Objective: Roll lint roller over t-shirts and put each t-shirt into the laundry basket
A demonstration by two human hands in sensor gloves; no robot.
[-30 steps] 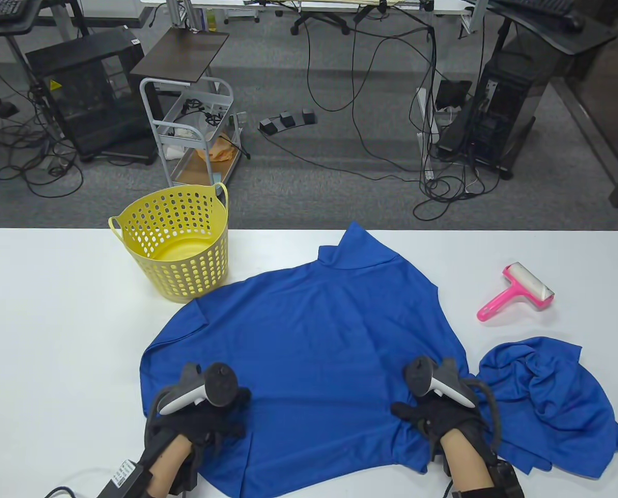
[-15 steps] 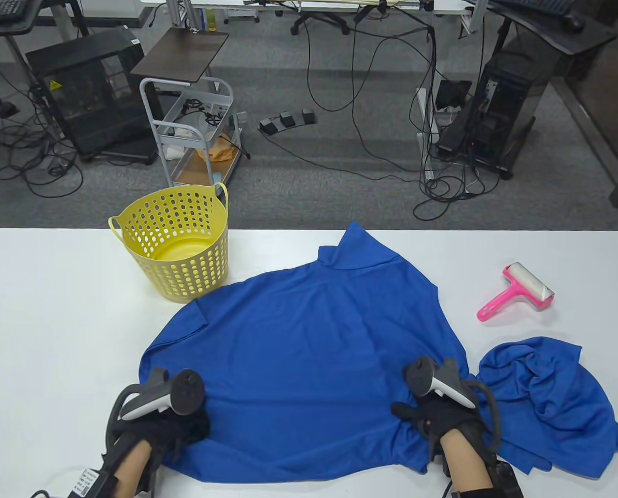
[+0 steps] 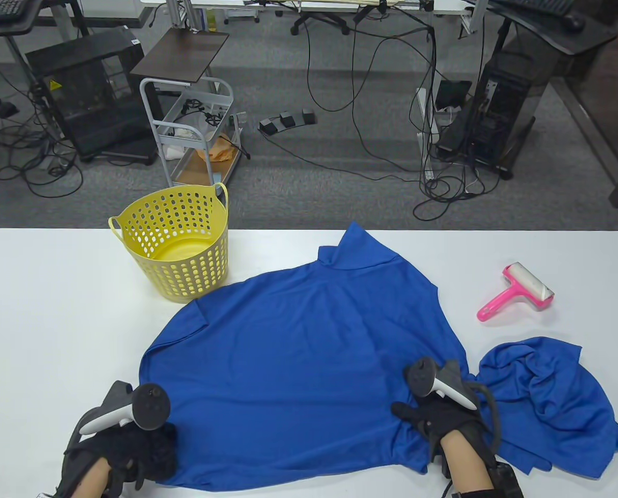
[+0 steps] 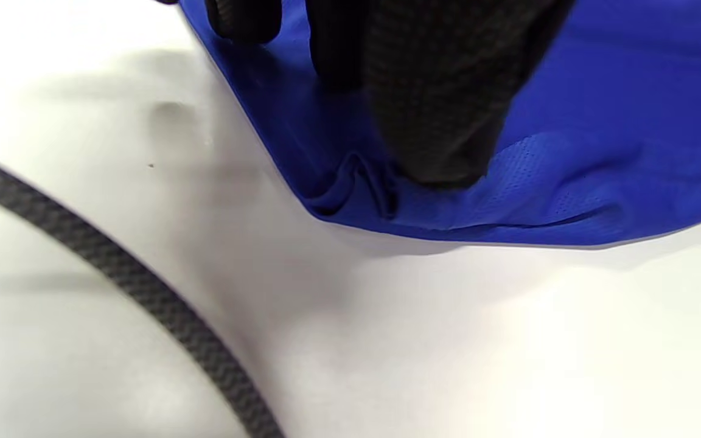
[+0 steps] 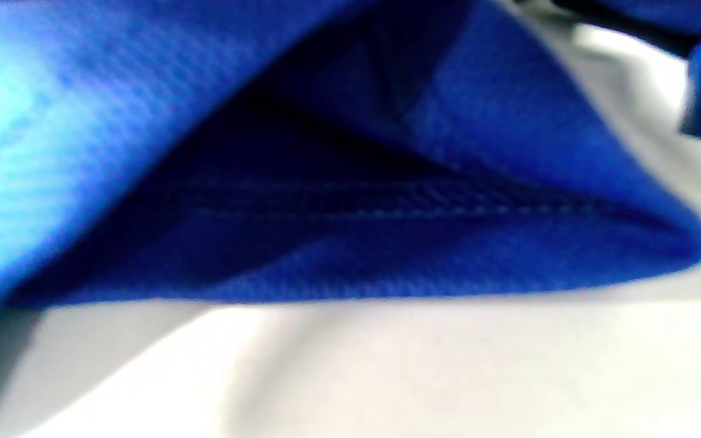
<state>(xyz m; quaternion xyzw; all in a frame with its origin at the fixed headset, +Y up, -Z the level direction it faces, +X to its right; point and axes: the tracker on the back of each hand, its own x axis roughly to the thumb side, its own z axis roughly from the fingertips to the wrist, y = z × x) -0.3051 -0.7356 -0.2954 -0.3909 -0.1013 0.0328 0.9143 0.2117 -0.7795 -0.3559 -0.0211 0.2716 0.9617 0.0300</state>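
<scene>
Both hands (image 3: 120,456) (image 3: 438,420) are gripping the t-shirt (image 3: 298,363) hem; I'm pulling outward evenly, flattening wrinkles before grabbing the lint roller (image 3: 516,291).

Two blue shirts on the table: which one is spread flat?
The larger blue t-shirt at centre, gripped by both hands; the other t-shirt, right of it, lies crumpled.

- A white rounded-corner desk (image 3: 39,321) fills the near half of the table view.
- Grey carpet floor (image 3: 340,202) lies beyond, strewn with black cables (image 3: 371,78).
- A grey metal trolley cart (image 3: 195,129) stands far left, beside a black cabinet (image 3: 88,88).
- A black computer tower (image 3: 501,114) stands far right.
- Office chair bases (image 3: 319,21) sit at the far edge.
</scene>
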